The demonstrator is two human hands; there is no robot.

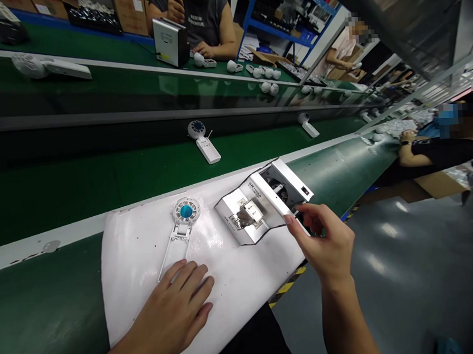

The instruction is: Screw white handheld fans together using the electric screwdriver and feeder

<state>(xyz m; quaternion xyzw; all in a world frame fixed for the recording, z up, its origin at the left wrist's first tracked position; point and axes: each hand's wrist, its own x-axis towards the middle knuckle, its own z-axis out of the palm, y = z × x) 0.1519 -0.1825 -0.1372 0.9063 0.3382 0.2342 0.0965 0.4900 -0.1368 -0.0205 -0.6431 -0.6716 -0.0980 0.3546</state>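
My left hand (177,301) lies with fingers spread on the white sheet, its fingertips at the lower end of a white fan housing (181,231) with a blue round centre. My right hand (322,236) has its thumb and fingers on the near right edge of a silver metal machine (257,202). That machine has an open compartment at the back and a metal mechanism at the front. It stands on the white sheet (125,257), right of the fan housing.
Beyond the sheet runs a green conveyor (141,176) with white handheld fans (209,149) on it. Across it a person (208,20) sits behind a silver box (171,42). Another person's arm (413,152) is at the right. Yellow-black tape (285,286) marks the table edge.
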